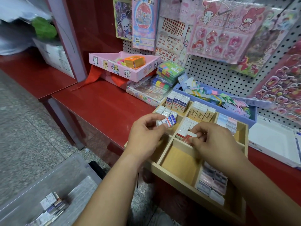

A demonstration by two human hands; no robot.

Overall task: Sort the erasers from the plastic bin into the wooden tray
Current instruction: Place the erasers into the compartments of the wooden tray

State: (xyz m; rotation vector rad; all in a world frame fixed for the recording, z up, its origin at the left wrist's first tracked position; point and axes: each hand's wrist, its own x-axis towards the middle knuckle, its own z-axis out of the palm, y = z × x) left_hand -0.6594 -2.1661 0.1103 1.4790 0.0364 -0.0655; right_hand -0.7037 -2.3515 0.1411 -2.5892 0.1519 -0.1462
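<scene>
Worktop: A long shiny red worktop is running under a white wall full of little holes. Packs of pink stickers are hanging on that wall.
Bin: A big see-through plastic bin is sitting low on the grey floor at the left, well apart from the tray. A small pile of wrapped erasers is lying inside it, and they are looking blurry.
Tray: A light wooden tray with many little rooms is sitting at the near edge of the worktop. Rows of erasers are filling most rooms: blue and white ones at the back left, tan ones beside them, and pale pink and blue ones at the front right.
Boxes: A long blue box of ribbons is sitting just behind the tray. A pink cardboard box with cartoon animals is sitting farther back on the left.
Left hand: The left hand is hovering over the tray's left side. Its fingers are pinching a blue and white eraser.
Right hand: The right hand is reaching into the tray's middle room. Its fingers are pinching a red and white eraser at the near end of the row there.
</scene>
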